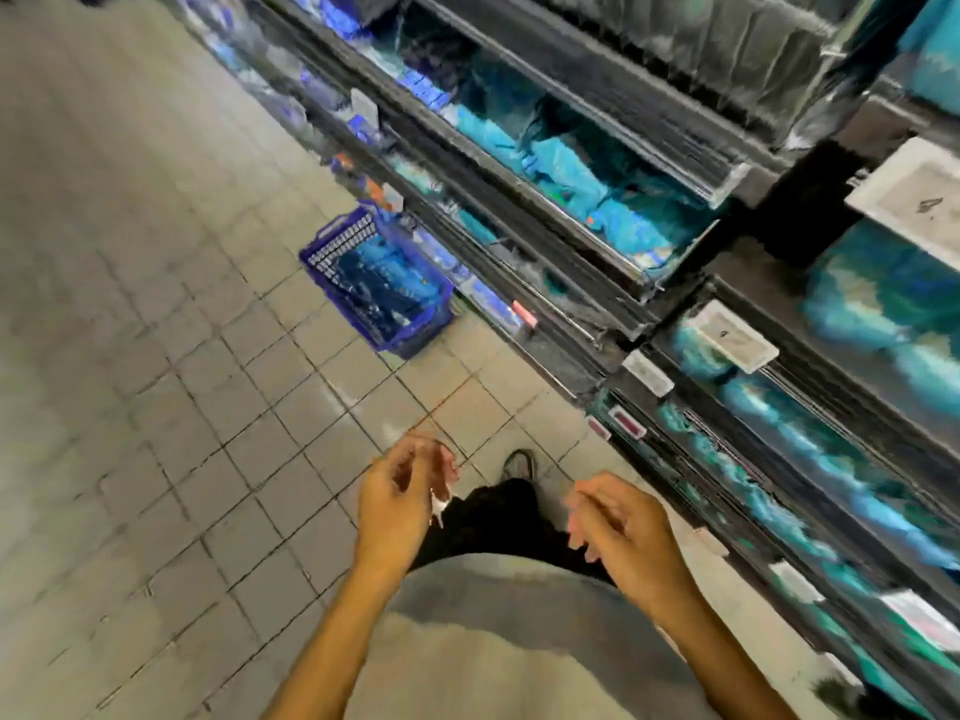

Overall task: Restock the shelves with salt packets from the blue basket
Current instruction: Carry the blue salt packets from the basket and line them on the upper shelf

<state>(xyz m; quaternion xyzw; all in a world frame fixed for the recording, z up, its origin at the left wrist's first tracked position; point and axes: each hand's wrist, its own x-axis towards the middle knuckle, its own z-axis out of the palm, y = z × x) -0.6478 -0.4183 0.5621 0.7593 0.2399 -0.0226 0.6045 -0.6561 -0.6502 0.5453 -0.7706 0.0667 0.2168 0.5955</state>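
The blue basket (pixel 382 283) stands on the tiled floor against the foot of the shelves, some way ahead of me, with blue salt packets (pixel 387 267) inside. The black shelves (pixel 675 283) run along the right and hold teal and blue packets (pixel 566 179). My left hand (pixel 400 506) hangs in front of my waist with its fingers loosely curled; a small pale scrap seems to dangle from it, too blurred to name. My right hand (pixel 618 532) is beside it, fingers apart and holding nothing. Both hands are far from the basket.
Grey floor tiles (pixel 156 356) stretch to the left. White price tags (pixel 735 337) stick out from the shelf edges. My shoe (pixel 519 462) and dark trouser leg show below my hands. The whole view is motion-blurred.
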